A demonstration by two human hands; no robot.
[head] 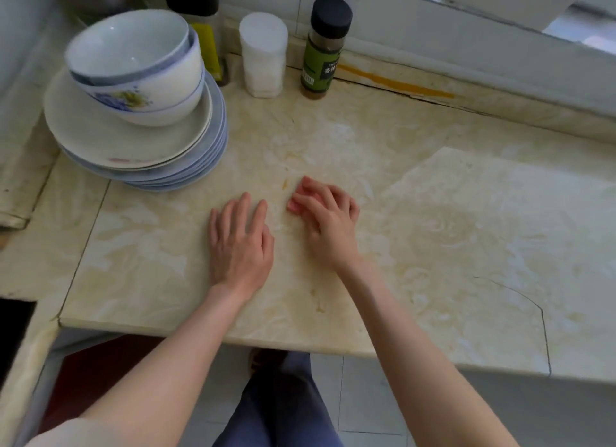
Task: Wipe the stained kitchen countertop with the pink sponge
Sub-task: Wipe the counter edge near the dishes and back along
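Nearest: two bare forearms reaching over near edge of countertop (433,213). Far left: stacked plates (133,150), nested bowls (133,66) on top. Centre: left hand (238,246) flat on stone, fingers spread, holding nothing. Far, by wall: white container (263,56). Just right of left hand: yellowish stain (285,184), then pink sponge (300,201) under curled fingers of right hand (328,223), pressed onto counter. Far: green-labelled spice bottle (325,46).

Upper left, bowls (133,56) sit on stacked plates (110,136) on the table (433,213); canister (263,53) and bottle (325,46) stand to their right; sponge (295,205) lies mid-frame.
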